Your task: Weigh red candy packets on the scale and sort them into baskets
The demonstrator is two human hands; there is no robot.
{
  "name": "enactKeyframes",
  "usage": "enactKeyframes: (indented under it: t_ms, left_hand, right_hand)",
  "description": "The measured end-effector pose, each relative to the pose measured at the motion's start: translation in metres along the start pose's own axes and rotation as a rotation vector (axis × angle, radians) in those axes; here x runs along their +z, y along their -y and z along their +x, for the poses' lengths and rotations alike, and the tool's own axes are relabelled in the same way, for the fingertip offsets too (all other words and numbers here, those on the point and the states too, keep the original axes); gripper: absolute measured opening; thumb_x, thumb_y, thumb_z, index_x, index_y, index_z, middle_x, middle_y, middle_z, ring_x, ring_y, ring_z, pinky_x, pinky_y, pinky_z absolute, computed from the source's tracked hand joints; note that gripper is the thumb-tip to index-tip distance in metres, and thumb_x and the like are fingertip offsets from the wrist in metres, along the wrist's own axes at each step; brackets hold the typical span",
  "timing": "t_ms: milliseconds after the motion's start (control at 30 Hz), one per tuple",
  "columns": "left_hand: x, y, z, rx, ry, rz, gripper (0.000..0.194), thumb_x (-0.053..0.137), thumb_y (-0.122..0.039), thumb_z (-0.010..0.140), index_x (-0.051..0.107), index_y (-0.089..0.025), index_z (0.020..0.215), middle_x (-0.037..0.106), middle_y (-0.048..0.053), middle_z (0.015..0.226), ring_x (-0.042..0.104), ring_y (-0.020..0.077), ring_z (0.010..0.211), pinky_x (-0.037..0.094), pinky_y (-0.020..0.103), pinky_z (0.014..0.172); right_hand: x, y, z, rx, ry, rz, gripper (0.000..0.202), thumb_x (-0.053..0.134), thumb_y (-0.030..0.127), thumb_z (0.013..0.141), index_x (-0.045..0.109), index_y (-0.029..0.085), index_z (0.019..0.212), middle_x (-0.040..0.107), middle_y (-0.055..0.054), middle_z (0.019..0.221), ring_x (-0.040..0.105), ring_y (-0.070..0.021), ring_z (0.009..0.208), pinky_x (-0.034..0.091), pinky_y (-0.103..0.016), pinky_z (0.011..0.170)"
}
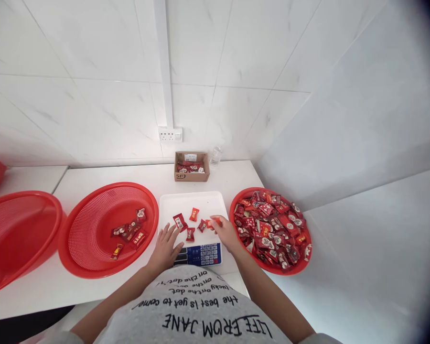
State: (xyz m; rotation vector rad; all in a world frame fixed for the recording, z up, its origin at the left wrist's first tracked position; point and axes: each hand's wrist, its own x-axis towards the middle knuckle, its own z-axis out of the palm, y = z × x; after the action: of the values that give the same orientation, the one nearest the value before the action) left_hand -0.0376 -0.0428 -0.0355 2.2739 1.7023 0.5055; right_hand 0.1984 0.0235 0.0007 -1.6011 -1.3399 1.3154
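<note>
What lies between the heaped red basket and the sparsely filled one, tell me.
In the head view, a white-topped scale lies there, with small red packets on it and the left hand and right hand over it.

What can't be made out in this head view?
All in the head view:
Held packet: partly hidden by the right hand.
Scale display: any digits too small to read.
Full basket: lower packets buried under upper packets.
Leftmost basket: cut off by left edge.

shirt (pixel 200 308): "LIFE FROM JANE", "the best is yet to come" | cardboard box (pixel 197 177): "SF" | scale keypad (pixel 209 255): "456", "123"
</note>
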Motion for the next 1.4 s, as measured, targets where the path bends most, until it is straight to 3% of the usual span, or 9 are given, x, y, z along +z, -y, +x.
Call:
enactKeyframes:
  t_ms: [133, 333, 633, 767, 900, 1000, 1133, 1267, 1400]
  left_hand:
    - [0.001, 0.002, -0.001, -0.001, 0.001, 0.016, 0.045, 0.037, -0.04, 0.089, 0.046, -0.019, 0.128, 0.048, 0.012, 0.133, 0.031, 0.0296, 0.131, 0.031, 0.051, 0.102]
    - [0.0, -0.007, 0.007, 0.021, 0.085, 0.018, 0.046, 0.039, -0.039, 0.088, 0.045, -0.02, 0.129, 0.043, 0.011, 0.138, 0.025, 0.0306, 0.133, 0.025, 0.054, 0.104]
    - [-0.007, -0.04, 0.068, 0.102, 0.138, 0.053, 0.032, 0.048, -0.028, 0.082, 0.057, -0.018, 0.111, 0.06, 0.012, 0.113, 0.044, 0.0292, 0.118, 0.026, 0.048, 0.102]
    - [-0.009, -0.046, 0.084, 0.085, 0.163, 0.123, 0.025, 0.046, -0.023, 0.081, 0.06, -0.016, 0.101, 0.064, 0.014, 0.095, 0.053, 0.0294, 0.098, 0.035, 0.045, 0.089]
    - [-0.011, -0.045, 0.087, 0.03, 0.154, 0.063, 0.027, 0.046, -0.019, 0.078, 0.058, -0.016, 0.102, 0.064, 0.013, 0.093, 0.053, 0.029, 0.096, 0.037, 0.042, 0.086]
    - [-0.018, -0.042, 0.085, -0.108, 0.107, -0.174, 0.029, 0.052, -0.023, 0.073, 0.057, -0.018, 0.102, 0.063, 0.01, 0.093, 0.053, 0.0281, 0.096, 0.039, 0.041, 0.084]
    - [-0.038, -0.043, 0.076, -0.508, 0.06, -0.748, 0.035, 0.06, -0.036, 0.069, 0.052, -0.021, 0.1, 0.06, 0.002, 0.082, 0.058, 0.0212, 0.081, 0.046, 0.035, 0.074]
    - [-0.058, -0.048, 0.061, -0.809, 0.079, -1.334, 0.034, 0.063, -0.033, 0.069, 0.05, -0.021, 0.098, 0.06, 0.0, 0.08, 0.06, 0.0161, 0.075, 0.049, 0.033, 0.07]
    - [-0.065, -0.053, 0.053, -0.954, 0.076, -1.52, 0.024, 0.058, -0.021, 0.071, 0.049, -0.022, 0.093, 0.06, -0.001, 0.078, 0.06, 0.0128, 0.068, 0.052, 0.032, 0.068]
  right_hand:
    - [0.016, 0.008, -0.001, -0.053, 0.103, 0.035, 0.043, 0.048, 0.043, 0.079, 0.052, 0.019, 0.114, 0.066, -0.007, 0.098, 0.062, -0.0161, 0.076, 0.05, -0.03, 0.064]
    - [0.01, -0.006, -0.001, -0.217, 0.067, -0.392, 0.036, 0.05, 0.029, 0.08, 0.057, 0.02, 0.114, 0.057, -0.009, 0.121, 0.055, -0.0204, 0.103, 0.042, -0.039, 0.092]
    - [0.021, -0.012, -0.011, -0.33, 0.103, -0.662, 0.041, 0.051, 0.021, 0.08, 0.054, 0.019, 0.12, 0.049, -0.011, 0.129, 0.042, -0.0239, 0.118, 0.034, -0.04, 0.101]
    - [0.003, -0.021, -0.012, -0.337, 0.01, -0.641, 0.038, 0.049, 0.024, 0.082, 0.056, 0.02, 0.119, 0.051, -0.01, 0.126, 0.043, -0.0231, 0.117, 0.033, -0.041, 0.101]
    - [-0.049, -0.037, -0.013, -0.267, -0.203, -0.649, 0.034, 0.044, 0.024, 0.082, 0.059, 0.019, 0.113, 0.056, -0.01, 0.119, 0.047, -0.0224, 0.113, 0.034, -0.042, 0.099]
    - [-0.099, -0.049, -0.019, -0.14, -0.385, -0.737, 0.035, 0.041, 0.023, 0.082, 0.059, 0.016, 0.111, 0.057, -0.012, 0.116, 0.048, -0.0228, 0.111, 0.035, -0.039, 0.098]
    - [-0.145, -0.063, -0.032, 0.083, -0.473, -0.875, 0.039, 0.043, 0.024, 0.081, 0.054, 0.018, 0.118, 0.055, -0.011, 0.119, 0.048, -0.0243, 0.111, 0.036, -0.037, 0.095]
    - [-0.149, -0.07, -0.038, 0.164, -0.388, -0.949, 0.041, 0.05, 0.028, 0.078, 0.054, 0.021, 0.118, 0.053, -0.01, 0.124, 0.043, -0.0283, 0.116, 0.035, -0.039, 0.094]
    - [-0.138, -0.069, -0.035, 0.16, -0.331, -0.955, 0.042, 0.051, 0.023, 0.076, 0.055, 0.021, 0.118, 0.056, -0.011, 0.118, 0.046, -0.028, 0.112, 0.036, -0.039, 0.091]
